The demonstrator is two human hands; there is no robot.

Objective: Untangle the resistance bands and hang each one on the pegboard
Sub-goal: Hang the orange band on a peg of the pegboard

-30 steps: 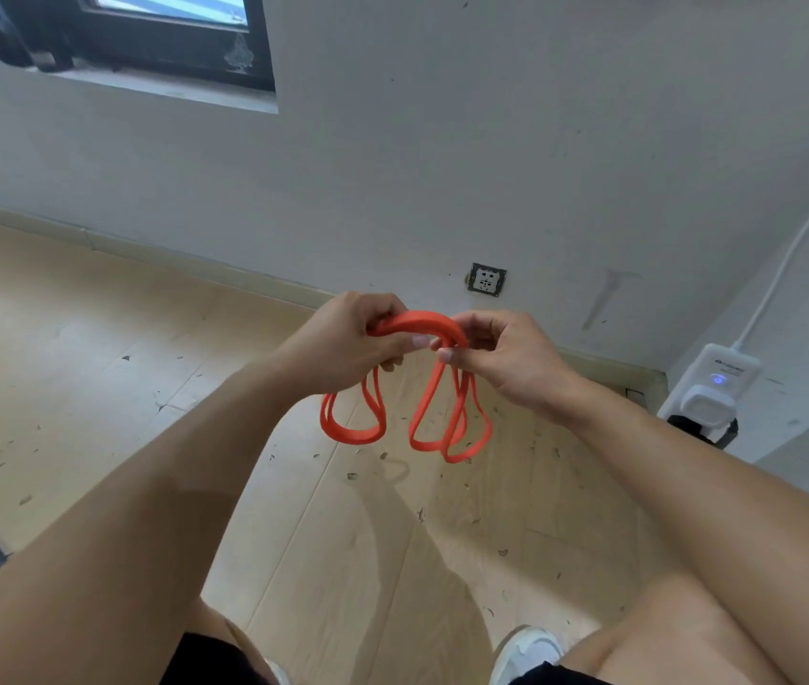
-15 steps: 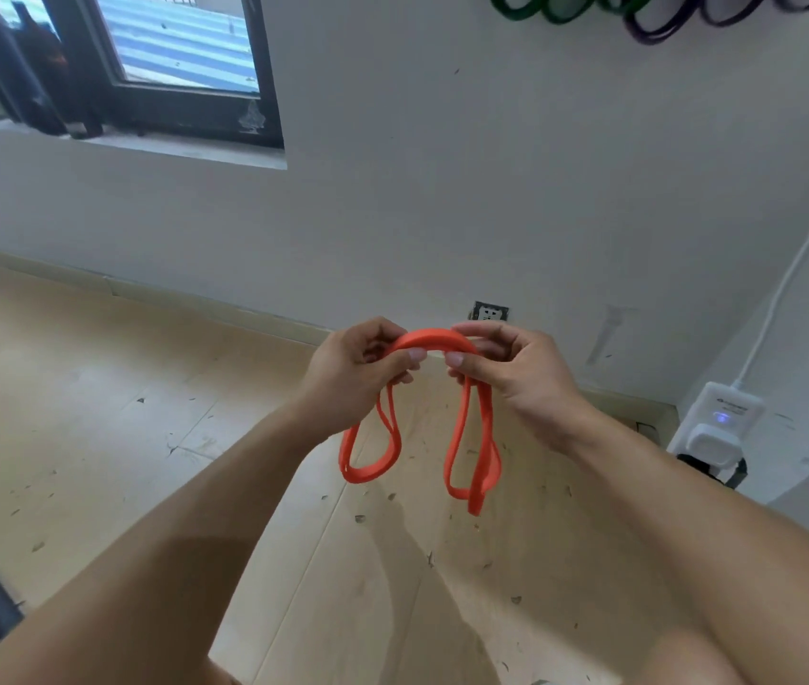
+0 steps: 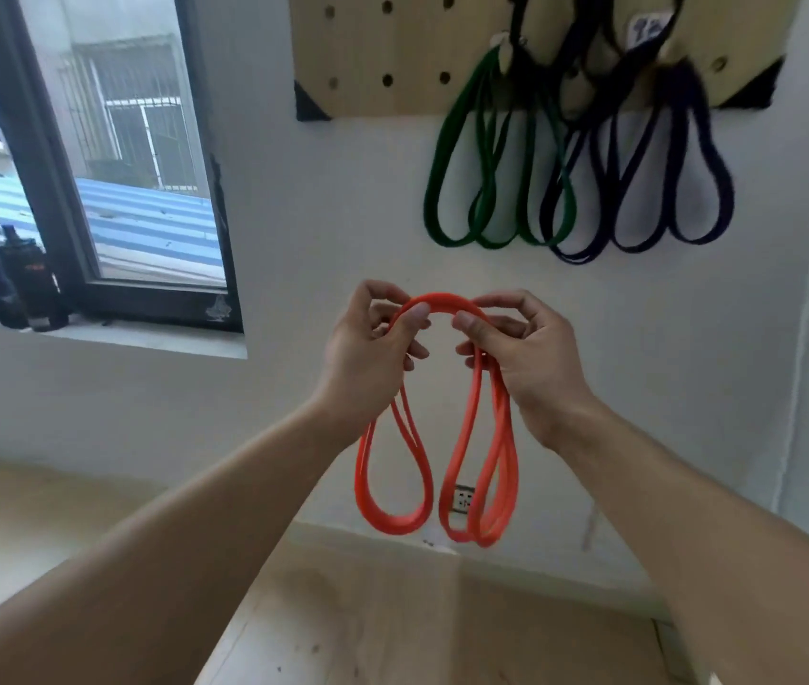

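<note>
Room: white wall [image 3: 293,398], pale wood floor [image 3: 368,620] at bottom of frame, window [image 3: 111,155] upper left with dark bottles [image 3: 2,274] on its sill; count unclear. One wall socket [image 3: 463,499] low centre. One wooden pegboard [image 3: 392,51] at top, carrying one green band [image 3: 496,165] and one dark purple band [image 3: 640,170], each in several hanging loops. One orange band [image 3: 442,309] at centre frame, folded, loops hanging below. Left hand [image 3: 368,358] and right hand [image 3: 526,358]: both pinch its top arch.

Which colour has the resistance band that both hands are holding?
Orange. The band held between the left hand and right hand shows in the head view.
</note>
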